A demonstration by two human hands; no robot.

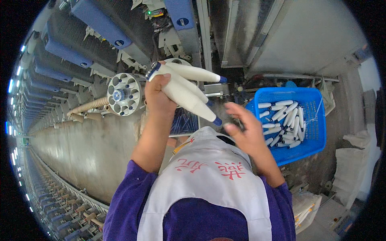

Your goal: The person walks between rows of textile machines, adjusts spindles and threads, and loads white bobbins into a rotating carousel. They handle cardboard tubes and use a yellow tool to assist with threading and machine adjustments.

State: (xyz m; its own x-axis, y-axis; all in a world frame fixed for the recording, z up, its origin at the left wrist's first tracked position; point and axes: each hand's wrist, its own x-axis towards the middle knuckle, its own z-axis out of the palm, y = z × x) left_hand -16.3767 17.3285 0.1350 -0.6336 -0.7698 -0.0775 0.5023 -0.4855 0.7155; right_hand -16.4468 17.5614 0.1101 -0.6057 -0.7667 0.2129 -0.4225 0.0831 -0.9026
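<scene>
My left hand is closed around several white yarn bobbins with dark blue ends, fanned out over my lap with their narrow tips to the right. The thumb lies across the nearest bobbin, and most of the fingers are hidden behind the bundle. Just right of those tips, my right hand is apart from them, fingers spread and holding nothing I can see. Beyond it, to the right, a blue plastic basket contains many loose white bobbins lying in different directions.
Left of the bundle is a round white bobbin magazine with a ring of holes. A container of dark blue tubes lies below the bobbins, partly covered. Winding machines with blue panels line the far left. A metal cabinet wall rises behind the basket.
</scene>
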